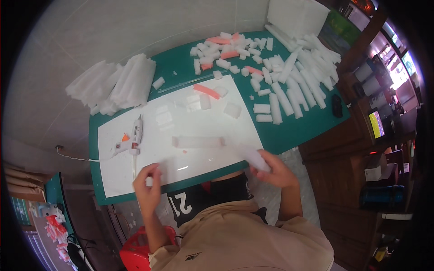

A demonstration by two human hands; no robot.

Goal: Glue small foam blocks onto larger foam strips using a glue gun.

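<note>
green table (296, 133), white board (181, 119) on it: right hand (280, 173) grasps a white foam piece (257, 159); left hand (144, 192) curls near a glue gun (135, 142), whether holding anything i cannot tell.

I see the wearer of my camera in a loose tan short-sleeved T-shirt (253, 239), its fabric plain and softly creased across the front. A small dark printed mark (193, 256) sits on the left side of the chest. The sleeves end above the elbows, and I make out the left hand (147, 183) and right hand (275, 169) as bare. Below the shirt I see black shorts (221, 193), with large white numerals (179, 203) on the left leg and thin pale markings near the right edge.
</note>
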